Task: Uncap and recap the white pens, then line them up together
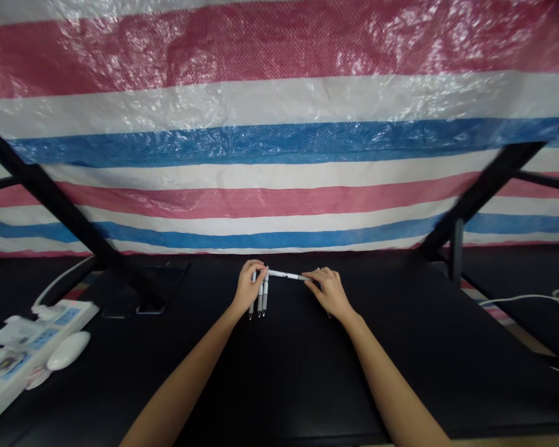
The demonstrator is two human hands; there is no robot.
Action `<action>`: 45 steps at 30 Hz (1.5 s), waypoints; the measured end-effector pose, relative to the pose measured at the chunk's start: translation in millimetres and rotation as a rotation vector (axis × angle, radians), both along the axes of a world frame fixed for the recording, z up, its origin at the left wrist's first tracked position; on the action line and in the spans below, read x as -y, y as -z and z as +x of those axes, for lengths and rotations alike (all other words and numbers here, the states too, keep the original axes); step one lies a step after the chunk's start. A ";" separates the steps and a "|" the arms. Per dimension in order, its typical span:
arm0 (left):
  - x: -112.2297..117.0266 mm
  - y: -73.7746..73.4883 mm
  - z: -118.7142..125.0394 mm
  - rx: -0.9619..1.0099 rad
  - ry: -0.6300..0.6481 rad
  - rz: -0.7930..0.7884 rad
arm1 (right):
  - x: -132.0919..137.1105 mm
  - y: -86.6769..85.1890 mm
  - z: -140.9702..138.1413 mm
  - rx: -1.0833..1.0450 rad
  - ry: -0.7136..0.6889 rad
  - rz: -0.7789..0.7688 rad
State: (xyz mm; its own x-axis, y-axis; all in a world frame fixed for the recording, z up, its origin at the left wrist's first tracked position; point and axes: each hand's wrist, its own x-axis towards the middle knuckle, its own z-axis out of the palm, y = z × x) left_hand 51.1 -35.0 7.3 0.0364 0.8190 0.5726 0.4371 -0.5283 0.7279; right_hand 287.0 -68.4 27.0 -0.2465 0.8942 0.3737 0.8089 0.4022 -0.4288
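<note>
A white-and-grey pen (285, 274) lies nearly level between my two hands, its right end a little lower. Thumb and fingers of my right hand (331, 293) are closed on its grey end. My left hand (248, 287) is pinched at the pen's other end. Beneath and beside the left fingers, several similar pens (265, 297) lie side by side on the black table (279, 372), tips towards me; their upper parts are partly covered by that hand. Another pen's tip (329, 315) shows below my right hand, the rest mostly hidden.
On the left are a white power strip (41, 338) with plugs, a white mouse-shaped object (69, 350) and dark flat phone-like items (151, 308). Black slanted frame bars (484, 186) rise on both sides. A striped plastic sheet (279, 202) hangs behind. White cables (517, 299) run at right.
</note>
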 end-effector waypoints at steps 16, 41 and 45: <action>-0.4 3.6 -1.0 -0.220 -0.067 -0.042 | 3.5 -1.5 -3.7 0.026 0.019 0.117; 4.7 -3.9 1.1 -0.100 0.074 -0.030 | 2.0 -0.2 -2.5 0.001 0.058 0.120; 5.2 -4.0 1.4 -0.094 0.114 -0.009 | 1.2 0.7 -1.9 -0.007 0.061 0.107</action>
State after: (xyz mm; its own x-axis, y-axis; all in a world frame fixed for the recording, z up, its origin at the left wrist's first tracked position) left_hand 52.5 -40.2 11.2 0.1826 0.8119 0.5545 0.4411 -0.5717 0.6918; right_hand 285.1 -69.6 26.3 -0.1899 0.8623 0.4695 0.8306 0.3961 -0.3915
